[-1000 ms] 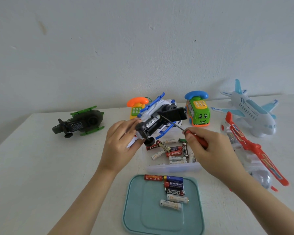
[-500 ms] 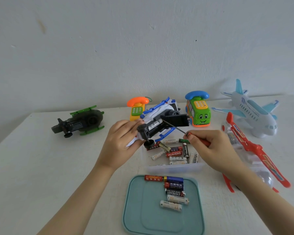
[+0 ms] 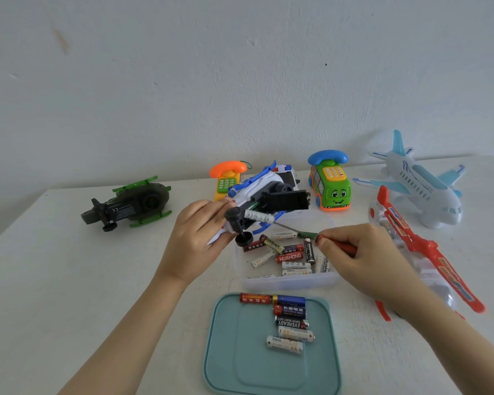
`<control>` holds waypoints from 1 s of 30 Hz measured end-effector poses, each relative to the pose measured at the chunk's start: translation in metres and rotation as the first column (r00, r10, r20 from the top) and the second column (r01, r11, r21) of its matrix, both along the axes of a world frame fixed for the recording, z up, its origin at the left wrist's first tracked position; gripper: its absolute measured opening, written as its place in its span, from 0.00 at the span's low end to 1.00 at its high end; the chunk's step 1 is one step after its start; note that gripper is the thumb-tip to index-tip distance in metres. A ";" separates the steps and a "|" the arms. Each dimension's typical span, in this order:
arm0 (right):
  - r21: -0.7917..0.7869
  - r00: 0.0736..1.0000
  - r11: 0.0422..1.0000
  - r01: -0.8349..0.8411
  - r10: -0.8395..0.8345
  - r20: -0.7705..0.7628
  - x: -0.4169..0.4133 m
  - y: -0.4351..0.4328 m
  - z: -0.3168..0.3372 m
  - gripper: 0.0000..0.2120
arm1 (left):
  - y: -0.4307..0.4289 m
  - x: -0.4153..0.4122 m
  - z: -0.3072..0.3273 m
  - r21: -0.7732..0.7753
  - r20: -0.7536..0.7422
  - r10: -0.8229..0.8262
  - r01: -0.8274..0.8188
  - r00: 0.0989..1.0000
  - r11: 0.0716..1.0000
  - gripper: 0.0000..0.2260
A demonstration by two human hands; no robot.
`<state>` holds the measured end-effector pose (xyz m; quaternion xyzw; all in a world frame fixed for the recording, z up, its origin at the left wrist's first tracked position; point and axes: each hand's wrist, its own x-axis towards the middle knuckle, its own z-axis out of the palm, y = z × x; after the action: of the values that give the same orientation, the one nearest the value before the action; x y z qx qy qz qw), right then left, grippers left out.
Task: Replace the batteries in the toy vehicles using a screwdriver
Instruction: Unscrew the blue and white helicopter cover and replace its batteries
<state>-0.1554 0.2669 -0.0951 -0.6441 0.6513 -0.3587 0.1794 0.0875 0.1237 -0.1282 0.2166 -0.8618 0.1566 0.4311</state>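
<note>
Seen from the head camera, the left hand (image 3: 196, 238) reaches in from the lower left with the forearm angled up towards the middle of the white table (image 3: 69, 280). Its fingers curl round the tail end of a white-and-blue plastic toy vehicle (image 3: 264, 182), gripping it upside down and lifted off the table, with two small black wheels just right of the fingertips. On the toy's underside, right of this hand, a black battery cover (image 3: 285, 201) stands swung open, and a white battery (image 3: 258, 215) lies in the bay below it. The right hand (image 3: 362, 252) comes in from the lower right, knuckles up, fingers closed round the red handle of a slim metal screwdriver (image 3: 343, 248). The shaft runs left from the fingertips, and its tip is at the end of the white battery. Below and between the two hands sits a clear plastic box (image 3: 291, 282) of loose batteries. Nearer the person lies a teal plastic lid (image 3: 240, 352) with a small stack of batteries (image 3: 290, 323) on it. Well left of the left hand rests a dark green toy helicopter (image 3: 131, 206). Beyond that hand stands an orange-and-yellow toy phone (image 3: 228, 178). Beyond the right hand are a green phone-shaped car with a blue handset (image 3: 330, 182) and a white-and-blue toy aeroplane (image 3: 422, 185). A red-and-clear toy plane (image 3: 428, 252) lies just right of the right wrist.
</note>
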 end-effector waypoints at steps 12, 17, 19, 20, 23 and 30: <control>-0.025 0.994 0.998 -0.065 0.062 -0.092 0.022 -0.001 0.025 0.16 | 0.004 -0.007 0.005 -0.024 -0.015 -0.032 0.032 0.999 0.999 0.13; 0.016 0.996 0.996 -0.086 0.086 -0.004 0.030 -0.005 0.026 0.15 | 0.010 -0.009 0.004 0.014 -0.037 -0.045 0.046 0.998 0.999 0.14; 0.022 0.998 0.997 -0.067 0.067 0.020 0.033 -0.007 0.024 0.14 | 0.011 -0.009 0.001 0.020 -0.038 -0.024 0.024 0.999 1.000 0.15; 0.023 0.998 0.998 -0.052 0.051 0.032 0.037 -0.007 0.022 0.14 | 0.011 -0.010 0.000 0.025 -0.042 -0.008 0.009 0.999 1.000 0.15; 0.006 0.998 1.000 -0.017 0.016 0.062 0.052 -0.003 0.009 0.10 | 0.014 -0.014 -0.001 0.061 -0.111 0.035 -0.028 0.993 0.998 0.15; -0.104 0.999 0.993 0.047 -0.046 0.016 0.069 0.003 0.002 0.07 | 0.014 -0.014 0.004 0.101 -0.226 0.022 0.001 0.974 0.995 0.14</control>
<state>-0.0865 0.2697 -0.0931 -0.6347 0.6452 -0.4010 0.1415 0.0737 0.1382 -0.1241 0.2590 -0.8127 0.0897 0.5143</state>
